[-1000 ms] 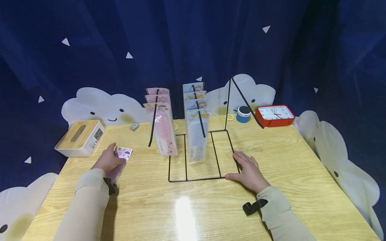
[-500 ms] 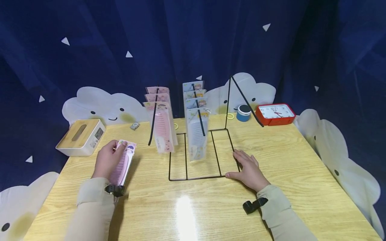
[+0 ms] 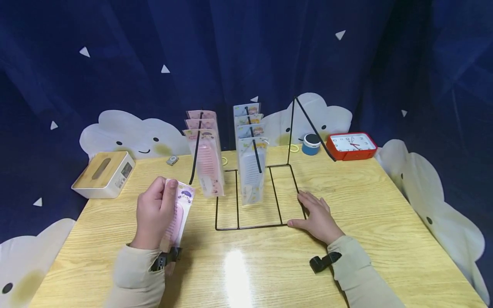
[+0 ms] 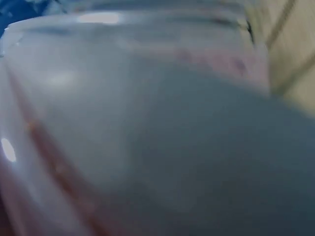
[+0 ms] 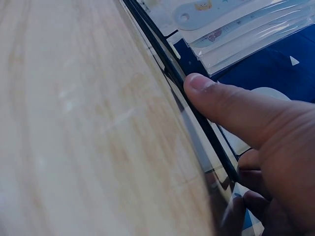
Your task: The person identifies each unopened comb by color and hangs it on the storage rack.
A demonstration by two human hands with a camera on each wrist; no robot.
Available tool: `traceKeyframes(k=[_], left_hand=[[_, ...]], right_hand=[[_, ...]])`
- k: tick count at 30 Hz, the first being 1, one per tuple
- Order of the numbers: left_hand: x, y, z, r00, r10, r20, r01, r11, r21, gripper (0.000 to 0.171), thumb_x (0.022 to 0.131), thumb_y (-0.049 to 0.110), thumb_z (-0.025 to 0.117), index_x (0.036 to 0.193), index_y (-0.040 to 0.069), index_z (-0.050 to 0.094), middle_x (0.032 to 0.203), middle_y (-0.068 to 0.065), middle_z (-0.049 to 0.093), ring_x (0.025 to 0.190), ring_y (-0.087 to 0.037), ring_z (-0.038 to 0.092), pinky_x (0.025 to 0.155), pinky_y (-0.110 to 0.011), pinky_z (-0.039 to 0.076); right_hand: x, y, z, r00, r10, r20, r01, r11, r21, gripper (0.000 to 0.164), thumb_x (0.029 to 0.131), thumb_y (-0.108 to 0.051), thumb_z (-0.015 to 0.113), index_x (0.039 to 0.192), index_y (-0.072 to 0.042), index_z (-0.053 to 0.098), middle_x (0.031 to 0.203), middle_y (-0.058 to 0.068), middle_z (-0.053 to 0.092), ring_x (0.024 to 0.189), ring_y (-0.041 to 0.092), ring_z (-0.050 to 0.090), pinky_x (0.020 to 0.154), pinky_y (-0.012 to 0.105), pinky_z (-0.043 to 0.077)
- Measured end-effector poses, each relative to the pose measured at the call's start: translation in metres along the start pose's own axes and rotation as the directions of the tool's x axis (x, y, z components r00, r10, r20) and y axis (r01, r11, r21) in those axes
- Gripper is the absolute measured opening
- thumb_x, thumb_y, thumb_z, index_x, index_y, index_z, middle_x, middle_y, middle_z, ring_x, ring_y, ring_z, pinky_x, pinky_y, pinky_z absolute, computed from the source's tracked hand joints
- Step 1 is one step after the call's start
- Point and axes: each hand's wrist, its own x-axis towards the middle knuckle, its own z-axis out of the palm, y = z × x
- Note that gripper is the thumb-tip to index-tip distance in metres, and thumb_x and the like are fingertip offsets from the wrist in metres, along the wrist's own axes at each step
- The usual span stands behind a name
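Note:
In the head view my left hand (image 3: 155,211) pinches a packaged pink comb (image 3: 180,214) near its card top, thumb in front, above the table's left half. Its clear wrapper (image 4: 88,98) fills the left wrist view, blurred. My right hand (image 3: 317,218) rests at the front right corner of a black wire rack (image 3: 254,227), with the thumb (image 5: 221,101) touching the bar and the other fingers loosely bent at its side. Packaged pink combs (image 3: 208,162) hang on the rack's left hook, and several packaged blue combs (image 3: 252,171) on the middle hook. The right hook holds nothing.
A tissue box (image 3: 102,175) with a wooden lid stands at the left, with a small grey clip-like item (image 3: 172,160) behind. At the back right are a blue round speaker (image 3: 311,144), a yellow ring (image 3: 294,148) and a red clock (image 3: 351,146). A dark blue curtain (image 3: 246,51) hangs behind.
My left hand has lifted the packaged pink comb from the table's left side and brought it rightward, turning it more upright. The right hand stays at the rack's corner.

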Motion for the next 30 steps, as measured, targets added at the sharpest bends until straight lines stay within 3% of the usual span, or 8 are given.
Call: traceKeyframes(k=[4, 7, 14, 30], left_hand=[[-0.002, 0.022, 0.002, 0.986, 0.134, -0.101, -0.145, 0.984, -0.101, 0.050, 0.103, 0.039, 0.054, 0.067, 0.005, 0.046, 0.051, 0.003, 0.040, 0.047, 0.000, 0.031, 0.040, -0.020, 0.022], [-0.002, 0.036, 0.003, 0.975, 0.164, -0.153, -0.187, 0.971, -0.152, 0.056, 0.102, 0.046, 0.052, 0.066, 0.004, 0.047, 0.051, 0.003, 0.042, 0.047, 0.000, 0.033, 0.042, -0.019, 0.023], [0.003, 0.054, 0.007, 0.965, 0.138, -0.223, -0.182, 0.964, -0.193, 0.056, 0.102, 0.043, 0.054, 0.067, 0.000, 0.047, 0.053, 0.000, 0.045, 0.050, 0.001, 0.038, 0.046, -0.016, 0.027], [0.006, 0.052, 0.021, 0.977, 0.087, -0.192, -0.123, 0.975, -0.187, 0.059, 0.102, 0.049, 0.049, 0.067, 0.002, 0.045, 0.055, -0.001, 0.040, 0.050, -0.003, 0.034, 0.045, -0.020, 0.024]], right_hand=[[0.001, 0.000, 0.000, 1.000, 0.006, 0.012, -0.006, 1.000, 0.002, 0.101, 0.076, -0.044, 0.086, 0.151, 0.005, 0.039, 0.158, 0.023, 0.035, 0.148, 0.040, 0.024, 0.118, 0.059, 0.004], [0.001, 0.001, 0.000, 1.000, 0.010, 0.015, -0.010, 1.000, 0.002, 0.101, 0.076, -0.043, 0.086, 0.151, 0.005, 0.039, 0.158, 0.022, 0.034, 0.148, 0.039, 0.024, 0.118, 0.059, 0.003], [0.001, 0.001, 0.000, 1.000, -0.003, 0.006, 0.003, 1.000, 0.004, 0.102, 0.075, -0.044, 0.087, 0.150, 0.006, 0.039, 0.158, 0.023, 0.035, 0.147, 0.040, 0.025, 0.118, 0.060, 0.004], [0.001, 0.002, 0.001, 1.000, 0.003, 0.012, -0.003, 1.000, -0.003, 0.101, 0.076, -0.043, 0.087, 0.151, 0.005, 0.039, 0.158, 0.021, 0.035, 0.148, 0.039, 0.024, 0.118, 0.060, 0.004]])
